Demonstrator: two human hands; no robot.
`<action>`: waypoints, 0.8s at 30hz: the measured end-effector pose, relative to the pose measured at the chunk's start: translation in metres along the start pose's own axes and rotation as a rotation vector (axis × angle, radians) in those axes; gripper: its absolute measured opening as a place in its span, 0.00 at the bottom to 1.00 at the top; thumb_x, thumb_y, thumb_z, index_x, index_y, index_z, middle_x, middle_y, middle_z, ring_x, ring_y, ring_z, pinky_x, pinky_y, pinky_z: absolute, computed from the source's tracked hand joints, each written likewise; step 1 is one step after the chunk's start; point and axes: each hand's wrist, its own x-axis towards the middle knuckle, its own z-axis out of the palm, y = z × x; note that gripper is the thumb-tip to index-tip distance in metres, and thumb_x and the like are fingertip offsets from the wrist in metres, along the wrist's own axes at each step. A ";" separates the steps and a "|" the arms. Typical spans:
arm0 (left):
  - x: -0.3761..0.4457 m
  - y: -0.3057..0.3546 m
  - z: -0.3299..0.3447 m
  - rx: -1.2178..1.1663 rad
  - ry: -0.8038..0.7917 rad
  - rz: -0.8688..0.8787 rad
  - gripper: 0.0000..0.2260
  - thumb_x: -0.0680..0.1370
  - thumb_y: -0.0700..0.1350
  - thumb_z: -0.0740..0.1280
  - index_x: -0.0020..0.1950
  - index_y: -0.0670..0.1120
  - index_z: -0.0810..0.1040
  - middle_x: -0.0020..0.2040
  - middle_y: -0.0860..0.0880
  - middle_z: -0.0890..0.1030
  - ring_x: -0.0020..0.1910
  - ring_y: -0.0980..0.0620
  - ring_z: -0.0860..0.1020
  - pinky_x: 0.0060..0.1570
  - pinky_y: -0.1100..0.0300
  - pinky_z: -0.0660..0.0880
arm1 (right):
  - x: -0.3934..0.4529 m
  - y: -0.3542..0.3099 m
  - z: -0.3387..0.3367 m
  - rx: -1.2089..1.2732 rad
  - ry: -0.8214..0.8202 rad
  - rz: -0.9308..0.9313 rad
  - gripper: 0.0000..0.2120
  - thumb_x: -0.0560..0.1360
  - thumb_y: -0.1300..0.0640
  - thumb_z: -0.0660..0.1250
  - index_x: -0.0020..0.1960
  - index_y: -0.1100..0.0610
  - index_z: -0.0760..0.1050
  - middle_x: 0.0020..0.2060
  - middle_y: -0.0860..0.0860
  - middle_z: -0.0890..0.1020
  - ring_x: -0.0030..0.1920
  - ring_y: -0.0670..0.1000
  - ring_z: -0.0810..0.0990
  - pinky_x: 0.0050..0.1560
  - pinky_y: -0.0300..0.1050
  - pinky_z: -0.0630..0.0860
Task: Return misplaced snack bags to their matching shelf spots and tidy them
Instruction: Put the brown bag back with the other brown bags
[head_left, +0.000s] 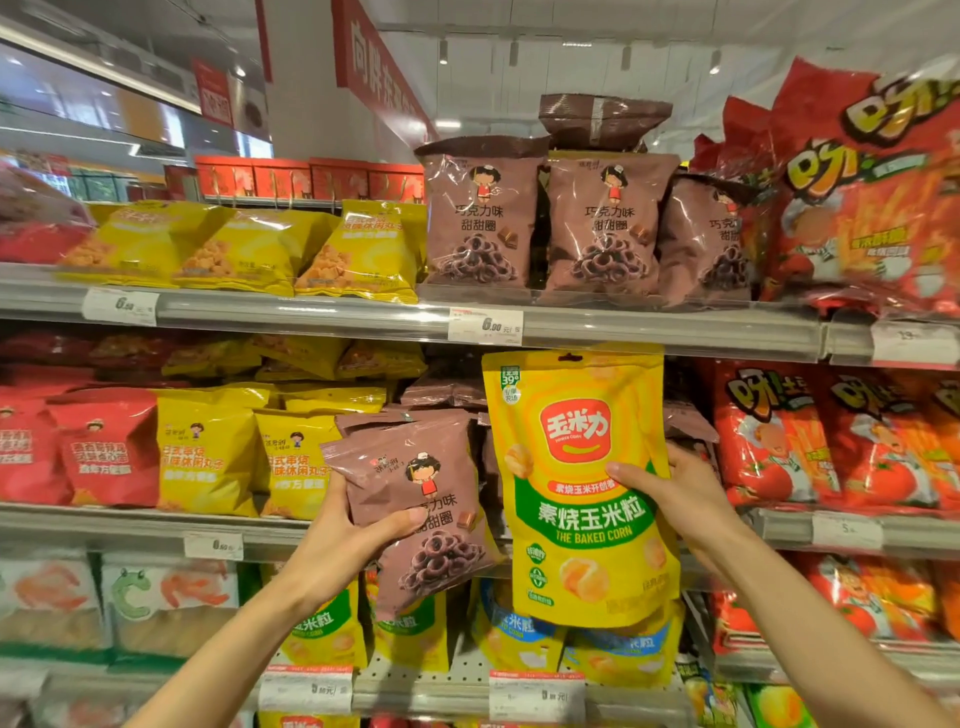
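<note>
Now your left hand (340, 545) grips a brown crinkled plastic bag of chocolate ring snacks (418, 506), thumb curled across its front, the bag tilted and held before the middle shelf. Just right of it, nearly touching, your right hand (675, 501) holds a tall yellow-and-green pouch of baked corn (582, 488) upright, thumb on its front, fingers behind its right edge. Above both hands, matching brown ring-snack bags (545, 218) stand in a row on the top grey metal shelf (311, 312). Below your right hand, similar yellow corn pouches (519, 634) hang in a row. Beyond your right hand stand red tomato snack bags (831, 441).
</note>
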 end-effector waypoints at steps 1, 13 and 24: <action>0.001 0.000 0.004 0.009 -0.007 0.010 0.48 0.54 0.68 0.81 0.68 0.51 0.70 0.58 0.52 0.84 0.54 0.58 0.84 0.57 0.55 0.80 | -0.005 0.001 -0.005 0.000 0.005 0.005 0.15 0.71 0.58 0.78 0.56 0.53 0.82 0.47 0.49 0.89 0.45 0.48 0.88 0.41 0.41 0.82; 0.029 0.010 0.076 0.114 -0.065 0.065 0.27 0.69 0.48 0.81 0.59 0.55 0.68 0.55 0.60 0.79 0.50 0.70 0.77 0.47 0.76 0.71 | -0.053 0.009 -0.074 -0.040 0.156 0.042 0.14 0.71 0.59 0.77 0.55 0.51 0.81 0.45 0.49 0.89 0.43 0.49 0.88 0.43 0.46 0.81; 0.049 0.014 0.136 0.093 0.031 0.113 0.46 0.63 0.56 0.84 0.72 0.50 0.61 0.61 0.55 0.78 0.59 0.55 0.77 0.60 0.60 0.70 | -0.062 0.012 -0.098 -0.027 0.229 0.050 0.15 0.71 0.59 0.77 0.55 0.50 0.78 0.45 0.47 0.87 0.39 0.43 0.87 0.35 0.35 0.80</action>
